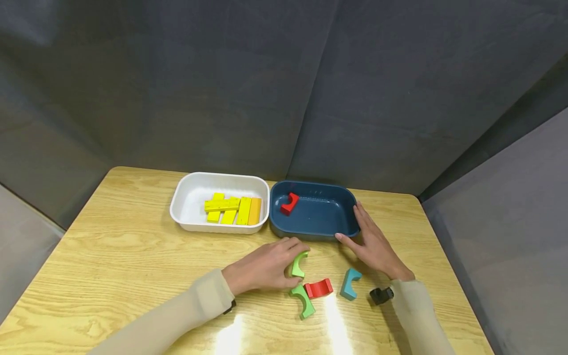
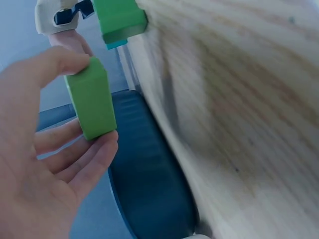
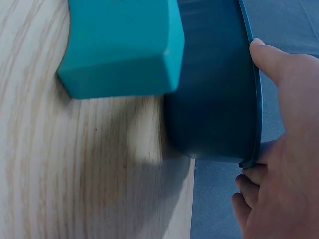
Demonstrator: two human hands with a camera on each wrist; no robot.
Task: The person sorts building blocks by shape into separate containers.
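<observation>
My left hand (image 1: pixel 270 264) pinches a light green arch block (image 2: pixel 92 102) between thumb and fingertips, close over the table in front of the blue bin (image 1: pixel 310 234). Just below it lies a second green arch block (image 1: pixel 303 301), touching or nearly touching a red arch block (image 1: pixel 319 289). My right hand (image 1: pixel 377 246) rests on the bin's near right corner, thumb on the front rim and fairly straight fingers along the right side. Nearer to me than that hand is a blue arch block (image 3: pixel 119 74) on the table. Inside the bin, at its left, sits another red arch block (image 1: pixel 290 204).
A white bin (image 1: pixel 191 227) stands directly left of the blue one, with several yellow blocks (image 1: pixel 222 204) and an orange-yellow block (image 1: pixel 254 212) in it. Dark cloth walls (image 1: pixel 213 88) rise behind and beside the wooden table (image 1: pixel 111 276).
</observation>
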